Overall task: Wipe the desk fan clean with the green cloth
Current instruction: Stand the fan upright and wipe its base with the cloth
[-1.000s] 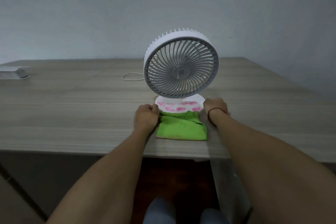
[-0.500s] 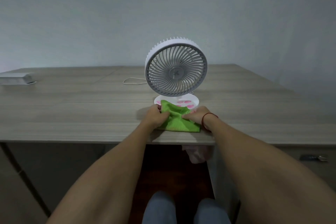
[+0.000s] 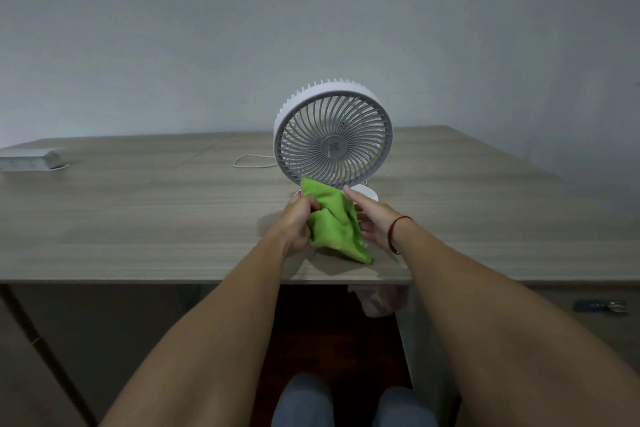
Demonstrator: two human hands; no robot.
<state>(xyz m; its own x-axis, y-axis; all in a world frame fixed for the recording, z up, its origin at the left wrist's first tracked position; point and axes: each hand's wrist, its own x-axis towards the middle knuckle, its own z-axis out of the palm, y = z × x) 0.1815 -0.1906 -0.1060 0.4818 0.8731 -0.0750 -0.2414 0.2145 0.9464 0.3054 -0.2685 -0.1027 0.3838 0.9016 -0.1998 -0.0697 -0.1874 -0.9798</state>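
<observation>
1. While the green cloth [image 3: 334,224] is bunched between both hands, the left hand [image 3: 297,222] has its grip pinched on the cloth's left fold, thumb and fingers pressed together on the fabric.
2. On the other side of the cloth, the right hand [image 3: 372,220] has its grip spread, fingers extended along the cloth's right edge and touching it; I cannot tell whether it truly holds the fabric.
3. Just beyond both grips stands the desk fan [image 3: 333,138], upright on its white base [image 3: 367,191], with the cloth's top corner touching or just overlapping the lower rim of the grille.
4. Risk, as I judge it: the fan looks light and top-heavy, so a firm push from the cloth on the grille could tip it away from the grips or slide it across the bench [image 3: 138,218]; no hand steadies the base.
5. Another risk: loose cloth corners could snag in the thin grille ribs.
6. Behind the fan, a thin white cable [image 3: 251,161] loops to the left; dragging the fan could tug it.
7. Close below the grips runs the bench's near edge, with the cloth's lowest corner near it; a dropped cloth could slip off.
8. Left and right of the grips the bench lies open; a grey box [image 3: 29,159] sits well apart to the far left.
</observation>
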